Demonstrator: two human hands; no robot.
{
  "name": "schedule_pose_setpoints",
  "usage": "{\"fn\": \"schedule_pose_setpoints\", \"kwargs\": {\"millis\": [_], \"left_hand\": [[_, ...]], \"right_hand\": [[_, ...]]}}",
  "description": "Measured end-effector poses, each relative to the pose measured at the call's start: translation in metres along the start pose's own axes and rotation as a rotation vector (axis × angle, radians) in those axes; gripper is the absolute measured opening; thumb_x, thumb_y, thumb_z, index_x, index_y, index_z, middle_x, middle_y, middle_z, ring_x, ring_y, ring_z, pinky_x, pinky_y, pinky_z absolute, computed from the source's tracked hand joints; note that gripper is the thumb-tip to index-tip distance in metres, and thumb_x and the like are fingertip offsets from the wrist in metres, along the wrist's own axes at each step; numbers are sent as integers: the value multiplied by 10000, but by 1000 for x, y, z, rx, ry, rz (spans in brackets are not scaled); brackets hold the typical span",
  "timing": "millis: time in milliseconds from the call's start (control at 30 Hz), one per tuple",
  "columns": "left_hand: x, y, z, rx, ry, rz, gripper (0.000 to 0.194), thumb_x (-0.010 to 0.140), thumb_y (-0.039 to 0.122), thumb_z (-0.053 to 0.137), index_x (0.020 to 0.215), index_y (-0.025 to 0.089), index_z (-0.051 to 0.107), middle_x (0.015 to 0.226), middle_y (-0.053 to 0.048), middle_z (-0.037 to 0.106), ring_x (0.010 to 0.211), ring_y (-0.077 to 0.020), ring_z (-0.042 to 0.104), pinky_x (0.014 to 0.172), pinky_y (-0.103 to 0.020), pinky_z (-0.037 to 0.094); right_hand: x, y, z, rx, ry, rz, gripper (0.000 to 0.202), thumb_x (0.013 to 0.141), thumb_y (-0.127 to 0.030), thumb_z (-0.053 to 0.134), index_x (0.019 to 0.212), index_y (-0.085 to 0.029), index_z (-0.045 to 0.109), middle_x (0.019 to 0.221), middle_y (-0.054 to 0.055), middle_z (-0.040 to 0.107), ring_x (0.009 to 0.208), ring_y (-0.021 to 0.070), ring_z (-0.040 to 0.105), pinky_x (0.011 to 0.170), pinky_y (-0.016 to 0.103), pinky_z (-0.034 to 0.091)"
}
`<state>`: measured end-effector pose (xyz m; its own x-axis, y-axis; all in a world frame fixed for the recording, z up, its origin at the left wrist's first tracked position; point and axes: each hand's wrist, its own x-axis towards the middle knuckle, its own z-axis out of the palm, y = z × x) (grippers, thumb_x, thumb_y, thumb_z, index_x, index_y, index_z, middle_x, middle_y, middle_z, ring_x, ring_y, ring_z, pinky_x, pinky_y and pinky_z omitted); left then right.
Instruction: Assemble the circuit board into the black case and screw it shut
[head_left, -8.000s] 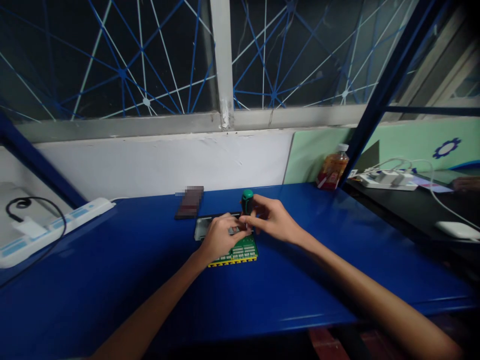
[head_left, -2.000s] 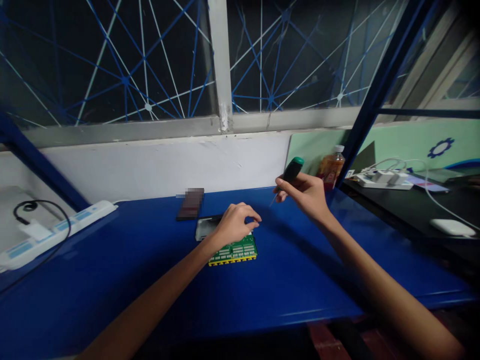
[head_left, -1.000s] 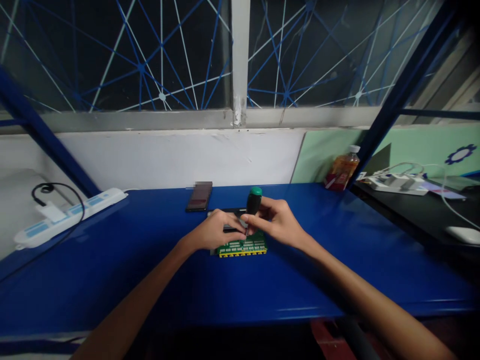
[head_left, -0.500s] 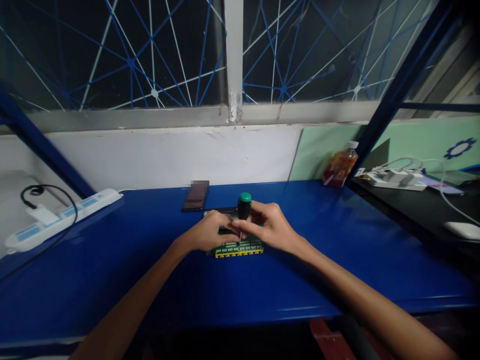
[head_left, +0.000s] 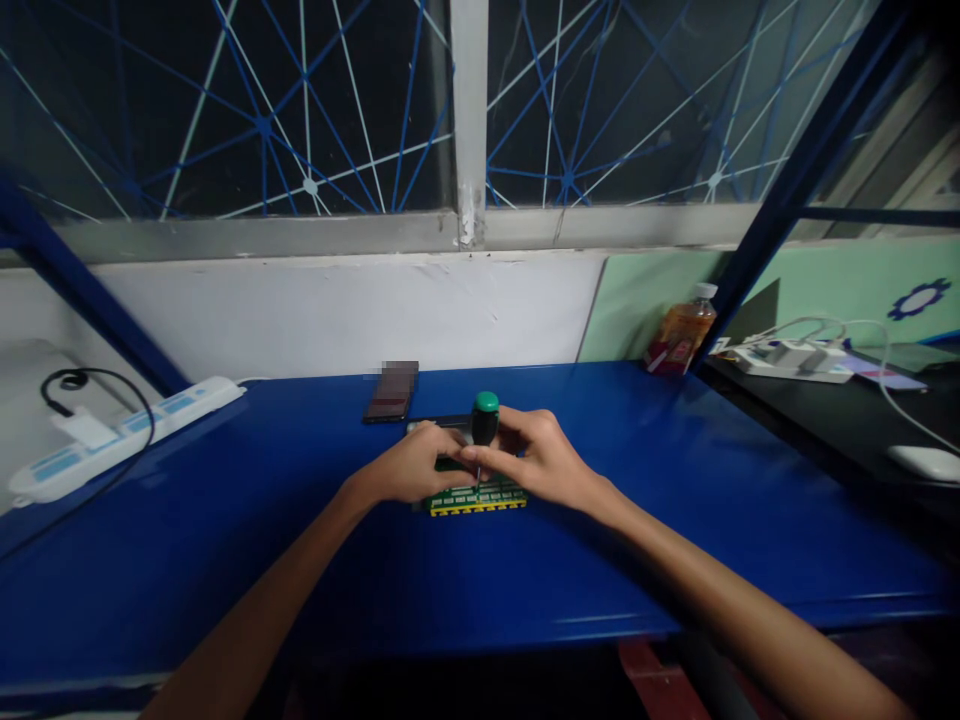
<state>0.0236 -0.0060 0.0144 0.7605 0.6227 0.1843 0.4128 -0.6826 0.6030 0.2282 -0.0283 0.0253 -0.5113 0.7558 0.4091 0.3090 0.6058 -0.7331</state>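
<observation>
Right hand [head_left: 547,455] pinches screwdriver [head_left: 485,418] upright, likely squaring it to circuit board [head_left: 459,498]; left hand [head_left: 409,466] probably steadies board, grip unclear.

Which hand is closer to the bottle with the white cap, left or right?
The right. The right hand, holding the green-topped screwdriver, is left of the bottle and nearer the person; the left hand, at the circuit board, is farther left.
</observation>
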Motion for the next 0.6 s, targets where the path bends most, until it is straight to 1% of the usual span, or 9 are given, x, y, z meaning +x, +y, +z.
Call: {"fn": "schedule_pose_setpoints", "kwargs": {"millis": [300,467,600], "left_hand": [[0,1,0,-19,5,20,113,824,211,610,873,186,709,921,-46,709,872,-182,632,790,-322,460],[0,2,0,-37,1,20,132,823,225,602,883,185,713,923,-52,707,865,-186,633,793,-333,466],[0,3,1,-58,2,24,131,823,233,604,876,182,713,915,-53,708,857,-183,635,772,-317,466]], "right_hand": [[1,1,0,12,9,6,229,841,-376,616,801,-151,594,645,9,658,554,105,553,492,242,368],[0,1,1,33,-3,21,214,846,-372,600,818,-159,598,664,16,667,582,121,580,522,257,400],[0,0,0,57,-21,33,221,851,-380,589,831,-160,598,676,22,671,593,129,594,537,264,422]]}}
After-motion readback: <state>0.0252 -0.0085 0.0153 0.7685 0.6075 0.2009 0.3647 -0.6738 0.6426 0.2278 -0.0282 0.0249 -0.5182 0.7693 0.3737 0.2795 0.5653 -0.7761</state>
